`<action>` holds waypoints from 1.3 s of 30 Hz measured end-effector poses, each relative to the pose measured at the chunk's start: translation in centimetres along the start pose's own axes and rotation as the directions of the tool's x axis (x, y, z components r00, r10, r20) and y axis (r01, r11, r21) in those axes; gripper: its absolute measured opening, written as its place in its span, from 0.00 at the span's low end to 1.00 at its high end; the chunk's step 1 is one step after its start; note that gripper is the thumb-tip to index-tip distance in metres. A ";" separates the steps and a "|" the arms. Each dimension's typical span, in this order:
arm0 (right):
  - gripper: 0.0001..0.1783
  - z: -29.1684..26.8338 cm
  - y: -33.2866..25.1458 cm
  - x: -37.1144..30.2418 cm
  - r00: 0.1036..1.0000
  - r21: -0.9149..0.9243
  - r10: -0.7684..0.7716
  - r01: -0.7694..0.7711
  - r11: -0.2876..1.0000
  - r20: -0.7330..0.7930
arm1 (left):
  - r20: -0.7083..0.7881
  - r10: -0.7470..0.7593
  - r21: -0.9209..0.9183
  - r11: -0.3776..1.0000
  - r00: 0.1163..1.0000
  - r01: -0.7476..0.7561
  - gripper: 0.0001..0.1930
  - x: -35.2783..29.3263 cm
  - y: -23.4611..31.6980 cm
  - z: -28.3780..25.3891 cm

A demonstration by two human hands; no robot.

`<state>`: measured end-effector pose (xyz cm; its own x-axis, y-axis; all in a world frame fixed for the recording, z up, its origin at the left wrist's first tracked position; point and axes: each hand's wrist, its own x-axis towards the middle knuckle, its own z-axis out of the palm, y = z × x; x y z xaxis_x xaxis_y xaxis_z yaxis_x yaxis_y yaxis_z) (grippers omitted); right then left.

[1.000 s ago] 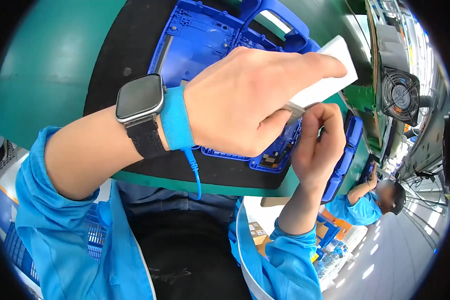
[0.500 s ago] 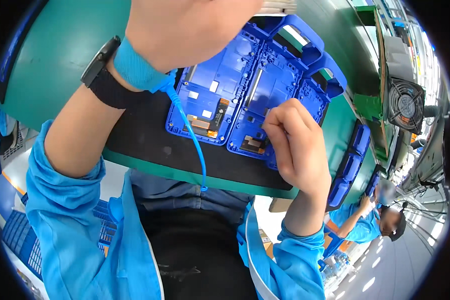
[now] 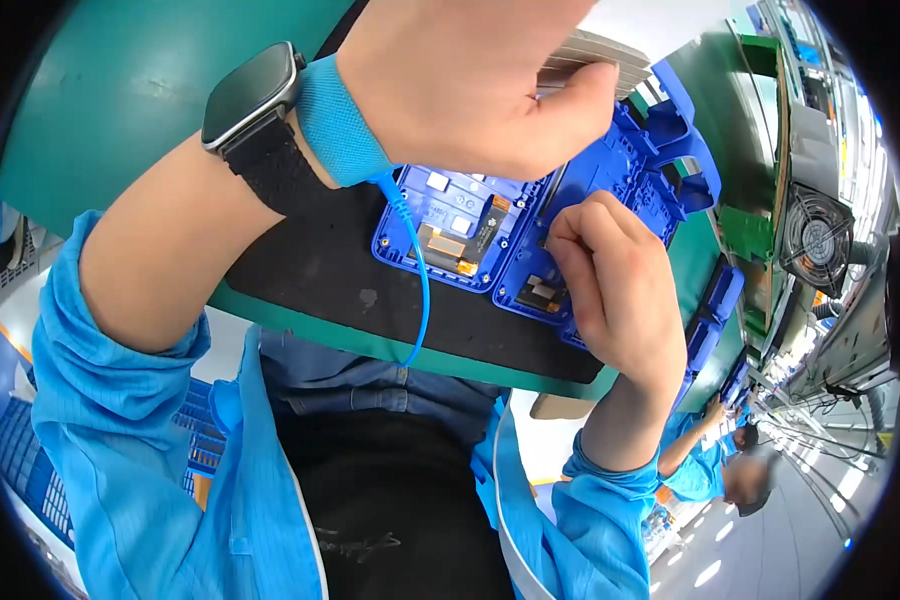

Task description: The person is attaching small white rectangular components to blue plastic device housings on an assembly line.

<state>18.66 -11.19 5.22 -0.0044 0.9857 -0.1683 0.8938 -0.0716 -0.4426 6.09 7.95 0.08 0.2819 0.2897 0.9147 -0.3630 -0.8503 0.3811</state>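
Observation:
My left hand (image 3: 470, 90) reaches across the top of the view, its thumb pressed to the layered edge of a stack of sheets (image 3: 595, 62); the other fingers are hidden. Under that wrist lies a blue plastic housing (image 3: 395, 243) with a dark flex cable (image 3: 488, 228) and white pads inside. Over a second blue housing (image 3: 518, 268), my right hand (image 3: 620, 285) has its thumb and forefinger pinched together. Whatever sits between those fingertips is too small to make out. A third housing is partly covered behind it.
The housings lie on a black mat (image 3: 320, 285) on a green table (image 3: 80, 140). A blue cord (image 3: 426, 300) hangs from my left wristband. More blue parts (image 3: 710, 320) stand at the right, near a fan (image 3: 818, 228). A co-worker (image 3: 705, 465) sits beyond.
My left hand has come lower and to the right, with the stack showing more beside its thumb. The housings appear shifted right in view. My right hand keeps its pinch over the second housing.

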 end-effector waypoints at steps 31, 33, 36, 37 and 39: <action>0.08 1.7 0.2 -3.4 0.985 -0.078 0.040 -0.053 0.996 -0.168 | 0.118 -0.228 -0.223 0.942 0.966 0.250 0.32 -1.2 0.0 -0.1; 0.08 1.6 0.2 -3.2 0.984 -0.082 0.032 -0.047 0.996 -0.173 | 0.142 -0.254 -0.221 0.934 0.957 0.280 0.32 -1.7 0.0 -0.9; 0.10 1.4 0.5 -3.1 0.973 0.104 0.107 -0.088 0.991 -0.204 | 0.186 -0.291 -0.216 0.920 0.938 0.328 0.32 -1.6 0.5 -1.5; 0.10 1.1 0.5 -3.2 0.981 0.013 0.062 -0.060 0.998 -0.185 | 0.197 -0.294 -0.223 0.916 0.935 0.335 0.32 -1.2 0.8 -1.3; 0.10 0.8 0.4 -3.5 0.985 -0.085 0.018 -0.033 0.996 -0.171 | 0.218 -0.296 -0.234 0.909 0.930 0.345 0.32 -0.5 1.4 -1.4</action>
<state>18.64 -14.78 4.92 0.0890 0.9958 -0.0230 0.9282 -0.0913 -0.3606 4.20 7.23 0.32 0.5635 0.4254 0.7081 -0.4410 -0.5699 0.6933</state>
